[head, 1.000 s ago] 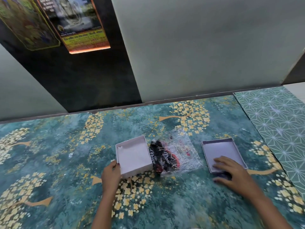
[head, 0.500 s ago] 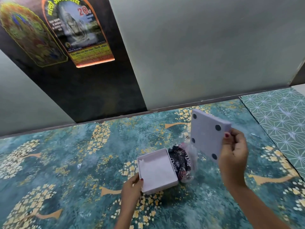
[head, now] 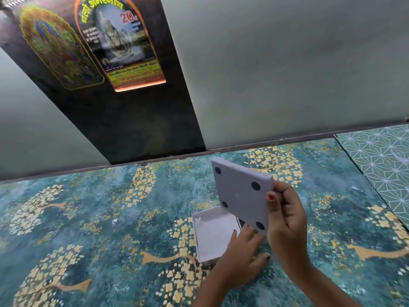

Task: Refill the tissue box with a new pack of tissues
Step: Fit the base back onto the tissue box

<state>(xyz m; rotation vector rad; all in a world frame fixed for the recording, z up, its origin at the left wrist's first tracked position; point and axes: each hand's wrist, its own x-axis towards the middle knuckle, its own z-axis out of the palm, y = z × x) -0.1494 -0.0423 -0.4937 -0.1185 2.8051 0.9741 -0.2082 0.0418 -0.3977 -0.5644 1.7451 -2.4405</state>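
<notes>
A white open tissue box (head: 212, 234) lies on the teal flowered table, white tissue showing inside. My right hand (head: 285, 220) holds the box's flat pale-lilac base panel (head: 241, 196) upright above it; four dark round pads mark its corners. My left hand (head: 243, 251) rests on the near right corner of the open box, fingers spread against the panel's lower edge. The dark tissue wrapper is hidden behind the panel and hands.
The teal and gold patterned table cover (head: 110, 229) runs to a grey wall at the back. A green geometric mat (head: 380, 165) lies at the far right. Two posters (head: 119, 41) hang on a dark panel upper left.
My right hand picked the panel off the table, turned it upright and brought it left over the open box. My left hand shifted from the box's left side to its right corner.
</notes>
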